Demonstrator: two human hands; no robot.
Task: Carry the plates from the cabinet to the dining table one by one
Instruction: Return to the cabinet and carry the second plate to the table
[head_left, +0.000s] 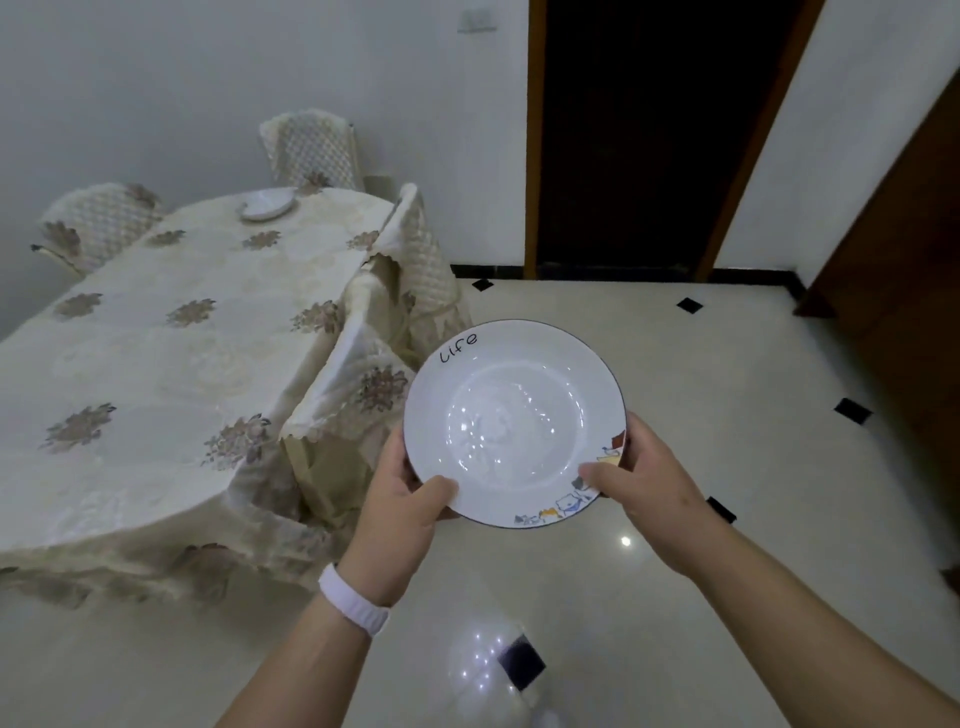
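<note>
Wide cloth-covered tabletop (156, 364) ahead on the left, a far plate (266, 203) already on it, a draped chair (415, 249) alongside. Held above the floor (701, 364) beside that chair: the white plate (514, 421), grasped at its near rim by left hand (400, 509) and right hand (644, 478). Might knock the chair in passing, or slip by its glossy rim.

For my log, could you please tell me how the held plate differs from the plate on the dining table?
The held plate is gripped by the left hand and right hand above the floor; the table plate lies far back on the dining table. The held plate shows "Life" lettering and cartoon animals; the table plate's decoration is unreadable. Both are white.
</note>
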